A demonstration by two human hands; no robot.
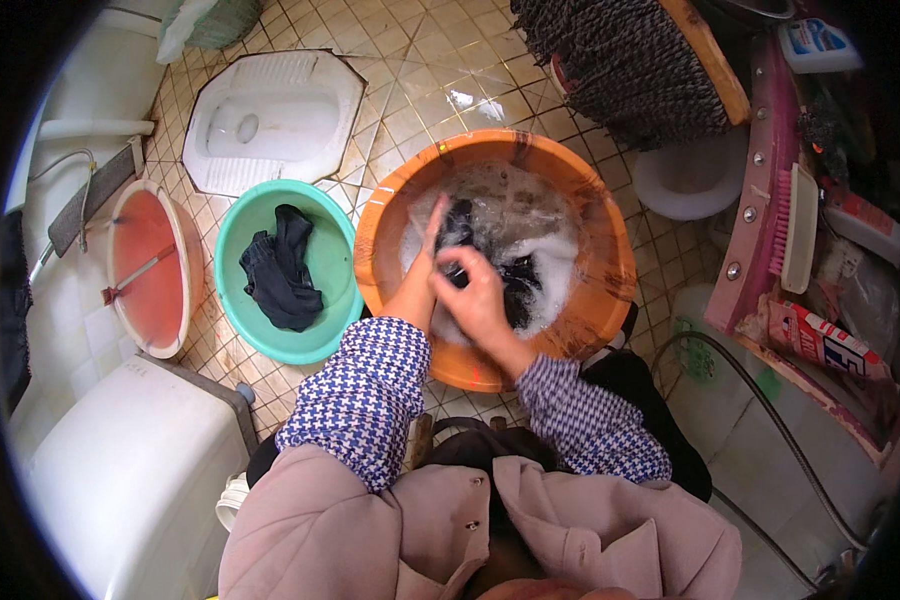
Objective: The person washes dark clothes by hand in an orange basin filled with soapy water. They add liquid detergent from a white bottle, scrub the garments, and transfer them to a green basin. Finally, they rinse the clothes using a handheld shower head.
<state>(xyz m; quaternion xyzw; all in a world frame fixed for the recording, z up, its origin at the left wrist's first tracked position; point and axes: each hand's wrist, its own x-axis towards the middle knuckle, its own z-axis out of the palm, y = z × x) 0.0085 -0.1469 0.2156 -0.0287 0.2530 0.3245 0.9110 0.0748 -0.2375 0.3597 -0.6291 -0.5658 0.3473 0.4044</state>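
An orange plastic basin (600,300) of sudsy, greyish water stands on the tiled floor before me. Dark cloth (521,281) lies partly under the suds in it. My left hand (436,236) is over the left part of the basin, seen edge-on with a finger stretched forward; its grip is hidden. Close beside it, my right hand (474,289) is raised over the basin, thumb and fingers curled into a ring with nothing visible in them. Left of the basin, a green basin (334,292) holds a dark, crumpled garment (281,270).
A squat toilet (270,124) lies behind the green basin. At far left leans a basin with a red inside (150,277) and a small brush. A mop-like grey mat (630,67) hangs at upper right. A pink shelf (746,202) bears a scrubbing brush (799,229), bottles and a packet.
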